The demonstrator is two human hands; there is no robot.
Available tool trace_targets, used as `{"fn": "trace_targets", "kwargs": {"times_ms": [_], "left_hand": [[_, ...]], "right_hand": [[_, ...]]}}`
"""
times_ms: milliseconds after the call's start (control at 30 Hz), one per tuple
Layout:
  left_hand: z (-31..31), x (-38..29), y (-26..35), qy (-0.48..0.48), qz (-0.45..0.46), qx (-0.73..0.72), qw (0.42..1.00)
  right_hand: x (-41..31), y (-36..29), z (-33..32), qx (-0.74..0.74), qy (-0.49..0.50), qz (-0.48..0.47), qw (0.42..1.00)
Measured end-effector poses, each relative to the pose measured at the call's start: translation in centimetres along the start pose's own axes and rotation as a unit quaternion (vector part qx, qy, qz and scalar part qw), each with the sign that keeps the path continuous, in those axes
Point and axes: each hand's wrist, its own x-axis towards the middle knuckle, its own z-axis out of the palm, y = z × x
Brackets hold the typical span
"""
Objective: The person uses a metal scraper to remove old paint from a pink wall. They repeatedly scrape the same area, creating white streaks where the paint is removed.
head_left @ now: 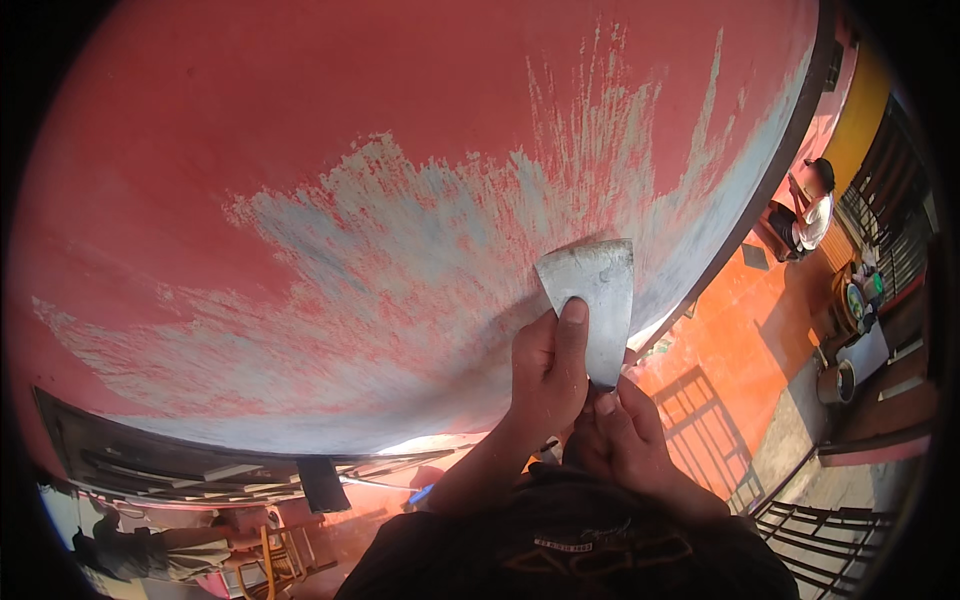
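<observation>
A wide metal paint scraper (600, 300) points up in front of a wall (285, 105) coated in red paint. Broad patches of pale grey-blue surface (442, 217) show where the red is streaked and worn through. My left hand (551, 367) grips the blade, its thumb flat on the metal face. Lower down, my right hand (626, 427) is closed around the handle, which the fingers mostly hide. The blade's wide edge lies over the streaked area; whether it touches the wall, I cannot tell.
A person (810, 206) sits at the right on the orange tiled floor (705, 375). Near them stand basins and a pot (838, 381). Another person (150, 551) is at the lower left beside a wooden chair (274, 562). A metal grille (817, 544) is at the lower right.
</observation>
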Motion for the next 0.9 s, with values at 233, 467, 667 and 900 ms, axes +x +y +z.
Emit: {"fn": "trace_targets", "kwargs": {"times_ms": [233, 467, 667, 900], "left_hand": [[0.5, -0.3, -0.3, 0.007, 0.012, -0.013, 1.000], [2.3, 0.3, 1.2, -0.106, -0.032, -0.024, 0.994], [5.5, 3.0, 0.0, -0.215, -0.038, -0.024, 0.976], [6.8, 5.4, 0.2, -0.247, -0.049, 0.004, 0.968]], "right_hand": [[-0.6, -0.1, 0.6, 0.028, 0.038, 0.033, 0.998], [-1.4, -0.6, -1.5, 0.052, 0.019, -0.042, 0.998], [-2.3, -0.8, -3.7, 0.100, 0.103, -0.065, 0.988], [-1.4, -0.7, -5.8, 0.102, 0.016, -0.138, 0.985]]}}
